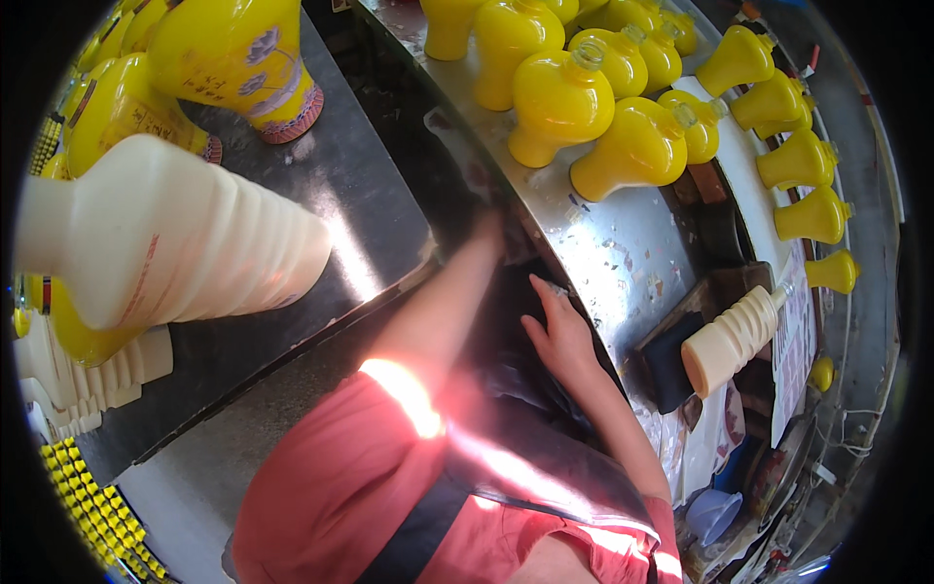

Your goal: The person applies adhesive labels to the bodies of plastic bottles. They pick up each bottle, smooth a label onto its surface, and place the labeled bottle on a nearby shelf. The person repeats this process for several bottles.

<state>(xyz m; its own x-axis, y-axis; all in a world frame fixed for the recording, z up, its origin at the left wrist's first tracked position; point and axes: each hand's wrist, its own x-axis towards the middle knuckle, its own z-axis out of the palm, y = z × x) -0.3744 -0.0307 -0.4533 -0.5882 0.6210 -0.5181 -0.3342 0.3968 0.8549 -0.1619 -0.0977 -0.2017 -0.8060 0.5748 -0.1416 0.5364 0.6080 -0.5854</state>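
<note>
My left arm reaches forward into the dark gap between two tables, and my left hand [486, 229] is smeared and partly lost in shadow there. I cannot make out its fingers or anything in them. Beside the metal table's near edge is my right hand [564, 336], thumb and fingers apart, with nothing seen in its grasp. A small grey patch shows near its fingertips. Nearest to it on the metal table [613, 263] are a glossy yellow bottle [632, 148] lying tilted, an upright yellow bottle [559, 102] and a ribbed cream bottle [730, 341] leaning by a dark pad [671, 365].
At left, a dark table [375, 195] holds a large ribbed cream bottle [209, 238] and a large yellow bottle [243, 63] with purple flowers. Several small yellow bottles [798, 159] line the right side. A whitish plastic cup [713, 516] sits low at right.
</note>
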